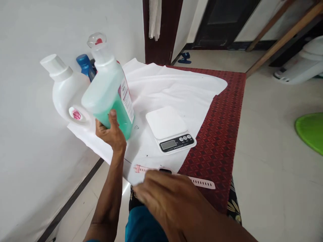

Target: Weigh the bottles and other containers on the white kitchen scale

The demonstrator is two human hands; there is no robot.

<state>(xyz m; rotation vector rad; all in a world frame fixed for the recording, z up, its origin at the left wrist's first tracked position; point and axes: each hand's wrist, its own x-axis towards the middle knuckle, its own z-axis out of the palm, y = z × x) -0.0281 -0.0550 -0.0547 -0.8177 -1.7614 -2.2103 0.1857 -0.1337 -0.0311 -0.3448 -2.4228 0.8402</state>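
My left hand (pixel 111 131) grips the base of a clear bottle (pixel 108 90) of green liquid, tilted with its cap pointing up and away. The bottle hangs above a white cloth (pixel 176 87) spread on the table. A white kitchen scale (pixel 169 129) with a dark display sits on the cloth to the right of the bottle. My right hand (pixel 166 198) hovers low and blurred near the table's front edge, just over a pink wrist watch (pixel 202 182) lying flat; its fingers hold nothing I can make out.
A white jug (pixel 67 90) with a pink label stands at the left by the wall, and a blue bottle (pixel 84 65) stands behind it. A red patterned tablecloth (pixel 222 127) covers the table. On the floor to the right lie a green mat (pixel 311 131) and a white appliance (pixel 302 64).
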